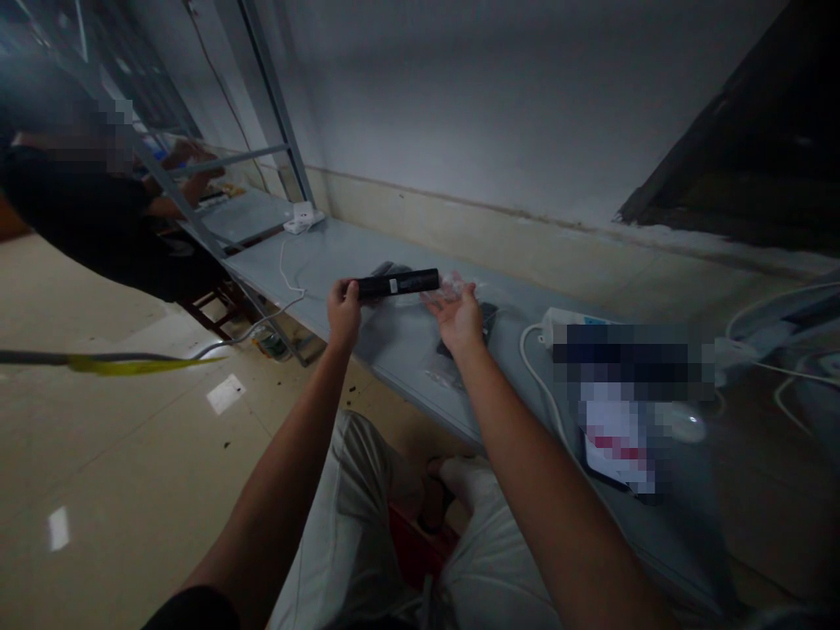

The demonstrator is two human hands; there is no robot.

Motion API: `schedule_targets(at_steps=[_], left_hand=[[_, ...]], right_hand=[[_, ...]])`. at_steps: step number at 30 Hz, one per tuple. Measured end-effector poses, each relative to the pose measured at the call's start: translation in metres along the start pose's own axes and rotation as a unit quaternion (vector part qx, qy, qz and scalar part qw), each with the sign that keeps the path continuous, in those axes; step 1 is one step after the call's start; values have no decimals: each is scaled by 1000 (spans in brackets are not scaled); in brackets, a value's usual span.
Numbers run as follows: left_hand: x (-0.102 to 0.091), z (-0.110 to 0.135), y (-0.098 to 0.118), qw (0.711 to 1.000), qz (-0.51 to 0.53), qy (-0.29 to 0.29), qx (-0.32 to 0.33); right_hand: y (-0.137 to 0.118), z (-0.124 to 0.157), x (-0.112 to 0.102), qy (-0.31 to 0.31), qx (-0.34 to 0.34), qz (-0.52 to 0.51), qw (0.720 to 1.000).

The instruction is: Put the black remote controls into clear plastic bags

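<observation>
My left hand [344, 308] is closed around the left end of a long black bar-shaped object [413, 282] with a small white label. The bar is held nearly level above the table, and its exact kind is unclear. My right hand [458, 315] is just past the bar's right end, palm up with fingers apart. Crinkled clear plastic [452, 284] shows behind its fingertips; whether they touch it I cannot tell. Dark items [392, 268] lie behind the bar. Beside my right wrist, another dark flat object [487, 319] is partly hidden, with more clear plastic [441, 372] near the front edge.
The narrow grey table [413, 385] runs along the wall. To the right are a white power strip [557, 322], cables and a phone [607, 464]. A metal frame post [190, 210] stands at the left, with a seated person [98, 219] beyond. A cable [282, 306] hangs off the edge.
</observation>
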State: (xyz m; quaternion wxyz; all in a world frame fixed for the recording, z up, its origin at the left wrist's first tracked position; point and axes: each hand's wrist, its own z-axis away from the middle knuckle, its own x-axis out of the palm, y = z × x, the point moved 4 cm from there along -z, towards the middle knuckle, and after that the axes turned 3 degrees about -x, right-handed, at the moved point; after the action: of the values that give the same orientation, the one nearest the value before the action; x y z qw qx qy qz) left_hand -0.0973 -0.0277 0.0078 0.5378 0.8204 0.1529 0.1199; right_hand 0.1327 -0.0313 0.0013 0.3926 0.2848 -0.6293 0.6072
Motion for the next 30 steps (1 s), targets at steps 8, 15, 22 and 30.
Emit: schedule_targets(at_steps=[8,15,22,30], left_hand=[[-50,-4,35,984,-27,172,-26],[-47,-3,39,982,-75,173,-33],[-47,-10,33,983,-31,168,-74],[-44,-19,38,982,13,125,-143]], right_hand=[[-10,4,1,6,0,-41,999],[-11,3,-1,-9,-6,-31,999],[-11,1,-3,-6,-16,-19,1000],[-14,3,2,-14,-44,39,998]])
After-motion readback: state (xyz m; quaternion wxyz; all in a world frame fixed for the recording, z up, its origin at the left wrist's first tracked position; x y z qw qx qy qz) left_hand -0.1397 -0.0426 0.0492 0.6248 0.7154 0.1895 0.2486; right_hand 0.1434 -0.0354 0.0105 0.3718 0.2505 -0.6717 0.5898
